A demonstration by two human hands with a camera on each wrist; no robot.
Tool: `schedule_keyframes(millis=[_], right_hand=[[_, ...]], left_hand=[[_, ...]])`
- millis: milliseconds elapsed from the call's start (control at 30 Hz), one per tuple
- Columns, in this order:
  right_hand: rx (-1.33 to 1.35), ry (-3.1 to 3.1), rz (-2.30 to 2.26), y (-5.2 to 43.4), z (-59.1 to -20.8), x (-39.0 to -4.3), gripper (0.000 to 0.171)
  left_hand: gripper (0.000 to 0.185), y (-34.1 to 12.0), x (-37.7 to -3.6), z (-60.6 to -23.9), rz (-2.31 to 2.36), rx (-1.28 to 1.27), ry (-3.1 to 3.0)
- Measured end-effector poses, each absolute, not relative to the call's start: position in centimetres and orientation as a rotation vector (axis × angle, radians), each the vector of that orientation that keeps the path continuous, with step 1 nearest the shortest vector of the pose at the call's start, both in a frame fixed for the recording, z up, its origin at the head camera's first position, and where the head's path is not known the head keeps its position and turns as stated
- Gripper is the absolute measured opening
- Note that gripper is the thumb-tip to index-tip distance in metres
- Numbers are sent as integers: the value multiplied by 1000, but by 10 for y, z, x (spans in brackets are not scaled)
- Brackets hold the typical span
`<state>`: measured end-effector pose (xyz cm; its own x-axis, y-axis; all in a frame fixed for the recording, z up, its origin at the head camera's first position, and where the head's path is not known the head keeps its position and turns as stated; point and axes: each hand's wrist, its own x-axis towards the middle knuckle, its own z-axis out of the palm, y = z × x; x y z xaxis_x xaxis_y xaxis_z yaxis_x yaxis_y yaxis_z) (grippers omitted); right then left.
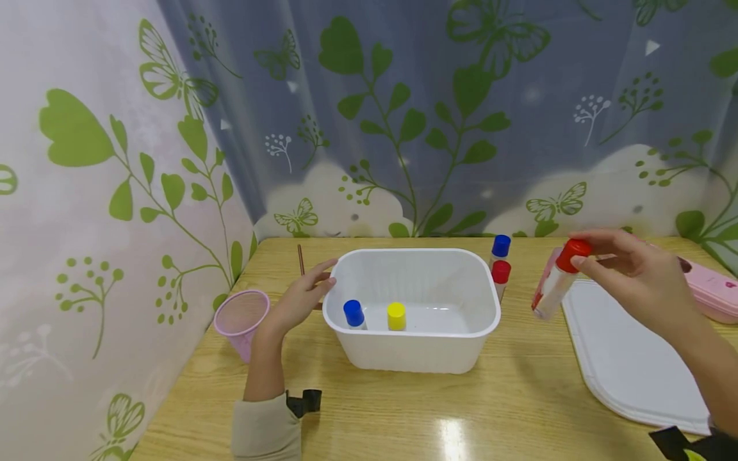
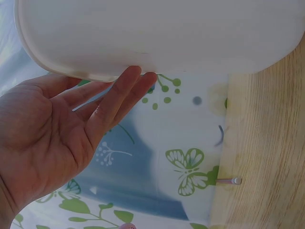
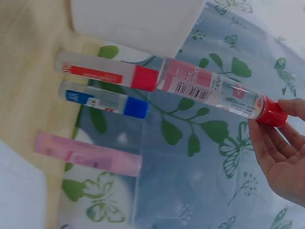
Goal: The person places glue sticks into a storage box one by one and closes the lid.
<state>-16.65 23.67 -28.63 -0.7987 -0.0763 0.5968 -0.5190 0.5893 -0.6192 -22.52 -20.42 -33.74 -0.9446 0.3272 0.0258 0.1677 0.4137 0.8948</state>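
Note:
My right hand (image 1: 651, 275) pinches the red cap of a clear, labelled glue bottle (image 1: 553, 291), holding it tilted above the table, right of the white bin (image 1: 412, 352). In the right wrist view the bottle (image 3: 214, 90) shows a barcode, with fingertips and thumb round its cap. My left hand (image 1: 296, 298) touches the bin's left side at the rim. Its fingers extend against the outer wall in the left wrist view. Inside the bin are a blue-capped bottle (image 1: 354, 314) and a yellow-capped bottle (image 1: 396, 316), their lower parts hidden by the front wall.
Right of the bin stand another red-capped bottle (image 1: 500, 276), a blue-capped bottle (image 1: 500, 248) and a pink tube (image 3: 88, 152). A white board (image 1: 628, 358) and a pink case (image 1: 712, 291) lie at the right. A purple mesh cup (image 1: 242, 314) and a thin brown stick (image 1: 300, 259) are at the left.

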Motion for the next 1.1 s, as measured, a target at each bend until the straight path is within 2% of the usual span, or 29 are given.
schedule_keyframes(millis=[367,533,733,1100], right_hand=[[588,-2233,1112,209,-249,-170,33],[736,-2154,1149,193,-242,-174,33],[875,-2127,1190,172,-244,-181,35],[832,-2226,1265,143,-264,-187,32]], left_hand=[[47,-204,-225,-337,1561,445,2507],[48,-204,-224,-336,1556,451,2515],[47,-204,-225,-337,1550,448,2521],[48,-205,-226,-337,1556,445,2510]])
